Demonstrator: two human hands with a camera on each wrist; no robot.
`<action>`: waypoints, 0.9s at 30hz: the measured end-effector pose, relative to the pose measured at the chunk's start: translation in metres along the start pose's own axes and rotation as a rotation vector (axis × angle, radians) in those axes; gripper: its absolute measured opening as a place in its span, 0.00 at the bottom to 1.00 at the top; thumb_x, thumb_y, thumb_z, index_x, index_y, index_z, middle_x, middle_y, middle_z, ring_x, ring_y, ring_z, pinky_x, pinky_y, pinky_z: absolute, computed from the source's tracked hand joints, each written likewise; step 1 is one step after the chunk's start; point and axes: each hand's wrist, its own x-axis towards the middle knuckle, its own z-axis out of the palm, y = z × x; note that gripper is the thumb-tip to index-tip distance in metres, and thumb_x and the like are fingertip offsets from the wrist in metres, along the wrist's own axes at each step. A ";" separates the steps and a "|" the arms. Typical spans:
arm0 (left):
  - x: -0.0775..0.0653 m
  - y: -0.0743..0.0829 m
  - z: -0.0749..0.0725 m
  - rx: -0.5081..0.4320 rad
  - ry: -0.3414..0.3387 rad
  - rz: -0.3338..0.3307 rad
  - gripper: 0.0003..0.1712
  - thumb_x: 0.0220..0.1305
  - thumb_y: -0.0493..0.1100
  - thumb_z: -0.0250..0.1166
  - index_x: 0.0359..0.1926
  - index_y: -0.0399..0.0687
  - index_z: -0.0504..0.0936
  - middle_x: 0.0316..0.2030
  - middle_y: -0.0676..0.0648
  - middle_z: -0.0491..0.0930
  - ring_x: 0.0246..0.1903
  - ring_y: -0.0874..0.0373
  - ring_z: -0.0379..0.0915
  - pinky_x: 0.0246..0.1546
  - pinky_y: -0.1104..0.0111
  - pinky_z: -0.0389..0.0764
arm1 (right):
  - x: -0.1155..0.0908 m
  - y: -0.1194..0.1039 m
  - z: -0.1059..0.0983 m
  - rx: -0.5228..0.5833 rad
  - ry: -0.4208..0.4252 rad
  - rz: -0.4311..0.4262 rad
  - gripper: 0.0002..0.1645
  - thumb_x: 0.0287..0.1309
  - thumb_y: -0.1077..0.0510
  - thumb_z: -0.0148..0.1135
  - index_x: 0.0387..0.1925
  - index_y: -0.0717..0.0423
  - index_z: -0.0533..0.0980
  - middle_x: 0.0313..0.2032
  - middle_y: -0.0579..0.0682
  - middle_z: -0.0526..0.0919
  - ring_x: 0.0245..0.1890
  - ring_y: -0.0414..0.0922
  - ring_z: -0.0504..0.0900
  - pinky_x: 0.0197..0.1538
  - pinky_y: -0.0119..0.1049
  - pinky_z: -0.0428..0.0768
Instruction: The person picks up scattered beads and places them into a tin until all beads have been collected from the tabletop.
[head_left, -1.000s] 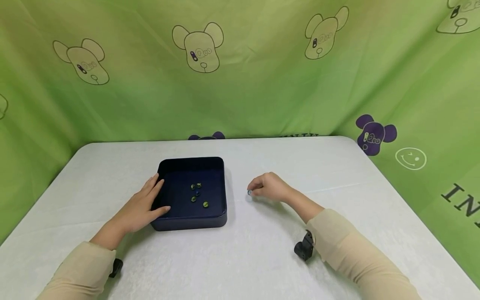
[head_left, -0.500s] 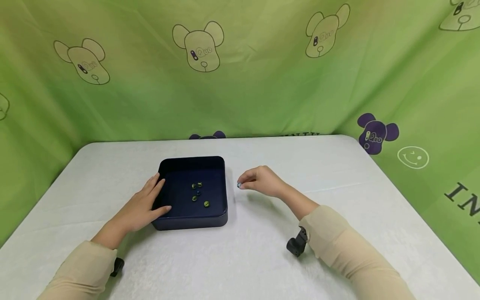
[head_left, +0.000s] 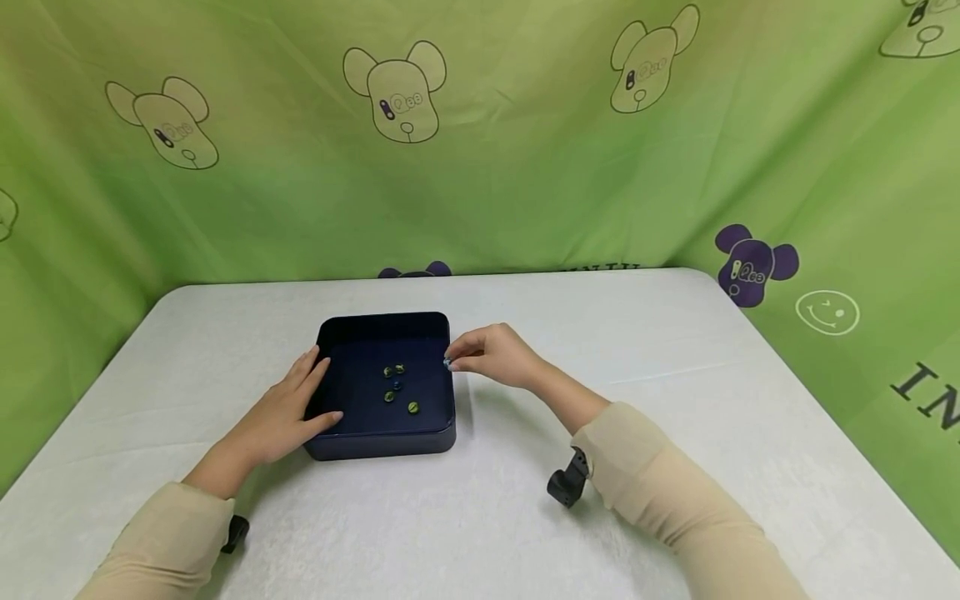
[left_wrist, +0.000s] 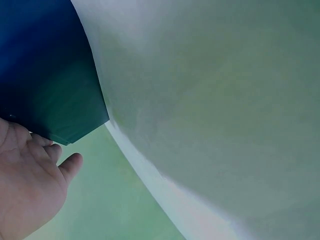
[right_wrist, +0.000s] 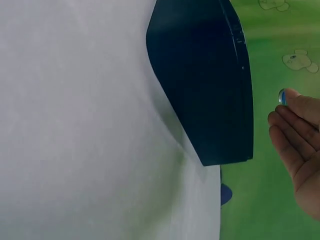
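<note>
A dark blue square tray (head_left: 352, 447) with raised walls stands on the table. Several small glass marbles lie inside it: yellow-green ones, such as one marble (head_left: 413, 407) near the front, and a dark blue marble (head_left: 397, 386) among them. My left hand (head_left: 281, 421) rests over the tray's left wall with straight, spread fingers. Between thumb and fingertips, my right hand (head_left: 495, 357) pinches a clear and blue marble (right_wrist: 282, 97) at the tray's right wall. In the right wrist view, the tray's outer side (right_wrist: 205, 80) appears beside that hand.
A white cloth covers the table (head_left: 525, 517). Behind it hangs a green curtain (head_left: 510, 167) printed with bear heads. Black wrist cameras sit under both sleeves, one camera (head_left: 568, 479) on the right.
My right hand has lifted the marble and carried it left, from the table right of the tray to the tray's right wall. The left hand and the tray have stayed put.
</note>
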 end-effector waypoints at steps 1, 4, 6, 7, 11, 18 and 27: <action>0.000 0.000 0.000 0.000 0.001 0.000 0.48 0.56 0.64 0.50 0.65 0.39 0.44 0.65 0.41 0.34 0.63 0.46 0.32 0.54 0.46 0.49 | 0.001 -0.001 0.001 0.003 -0.002 -0.004 0.10 0.49 0.59 0.61 0.36 0.58 0.79 0.32 0.46 0.81 0.32 0.37 0.78 0.34 0.29 0.75; 0.000 0.000 0.000 0.001 0.002 0.001 0.47 0.56 0.63 0.51 0.65 0.39 0.44 0.65 0.41 0.34 0.63 0.46 0.32 0.54 0.46 0.49 | 0.004 -0.005 0.004 0.008 -0.007 -0.015 0.11 0.49 0.59 0.61 0.36 0.58 0.79 0.32 0.46 0.82 0.31 0.36 0.78 0.33 0.28 0.75; 0.000 0.000 0.000 0.001 0.001 0.001 0.47 0.56 0.62 0.51 0.65 0.39 0.44 0.65 0.41 0.34 0.63 0.46 0.32 0.54 0.46 0.49 | 0.006 -0.007 0.006 0.010 -0.012 -0.022 0.11 0.49 0.59 0.61 0.36 0.58 0.79 0.32 0.46 0.82 0.31 0.36 0.78 0.33 0.28 0.74; 0.000 0.000 0.000 0.001 0.001 0.002 0.47 0.56 0.62 0.51 0.65 0.38 0.44 0.65 0.41 0.34 0.63 0.46 0.31 0.54 0.46 0.49 | 0.007 -0.008 0.007 0.011 -0.015 -0.024 0.11 0.49 0.59 0.61 0.36 0.58 0.79 0.32 0.46 0.81 0.31 0.36 0.78 0.33 0.28 0.74; 0.000 0.001 0.000 0.001 0.008 0.012 0.47 0.56 0.62 0.51 0.65 0.37 0.45 0.65 0.40 0.35 0.63 0.45 0.32 0.53 0.46 0.49 | 0.010 -0.011 0.010 0.019 -0.029 -0.038 0.10 0.49 0.59 0.61 0.35 0.58 0.79 0.32 0.46 0.81 0.32 0.36 0.78 0.34 0.28 0.74; 0.000 0.000 0.000 -0.012 0.009 0.014 0.47 0.57 0.62 0.51 0.65 0.38 0.44 0.65 0.41 0.34 0.63 0.45 0.32 0.53 0.45 0.49 | 0.014 -0.015 0.015 0.005 -0.060 -0.036 0.11 0.50 0.58 0.60 0.37 0.58 0.79 0.33 0.46 0.81 0.32 0.36 0.77 0.34 0.27 0.74; 0.000 0.001 -0.001 -0.017 0.009 0.015 0.46 0.57 0.62 0.51 0.65 0.38 0.44 0.65 0.41 0.34 0.63 0.46 0.32 0.53 0.45 0.49 | 0.021 -0.016 0.023 -0.015 -0.098 -0.054 0.12 0.50 0.58 0.60 0.37 0.59 0.79 0.33 0.46 0.81 0.31 0.35 0.77 0.33 0.26 0.73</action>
